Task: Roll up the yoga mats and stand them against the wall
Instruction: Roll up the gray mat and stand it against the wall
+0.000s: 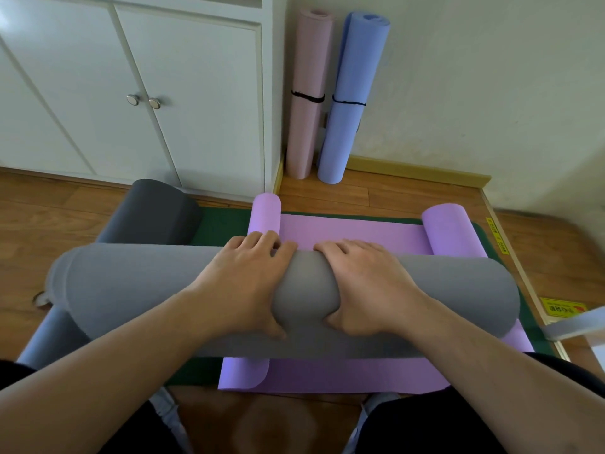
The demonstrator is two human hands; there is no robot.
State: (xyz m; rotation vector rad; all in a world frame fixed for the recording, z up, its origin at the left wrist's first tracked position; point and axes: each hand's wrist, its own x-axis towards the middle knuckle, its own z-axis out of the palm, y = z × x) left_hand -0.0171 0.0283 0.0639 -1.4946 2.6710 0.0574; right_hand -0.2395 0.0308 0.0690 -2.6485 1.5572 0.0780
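A thick grey rolled mat (137, 283) lies crosswise in front of me, on top of a purple mat (353, 231). My left hand (242, 283) and my right hand (370, 286) grip the roll near its middle, fingers over its far side and thumbs on the near side, squeezing it in. The purple mat lies flat with its ends curled up at the far left and far right. It rests on a dark green mat (222, 221). A pink rolled mat (309, 93) and a blue rolled mat (352, 99) stand against the wall, each tied with a black band.
A dark grey curled mat (154, 211) lies at the left on the wooden floor (49, 211). A white cabinet (137, 86) stands behind it. A wooden ledge with yellow stickers (559, 309) runs along the right. My knees are at the bottom edge.
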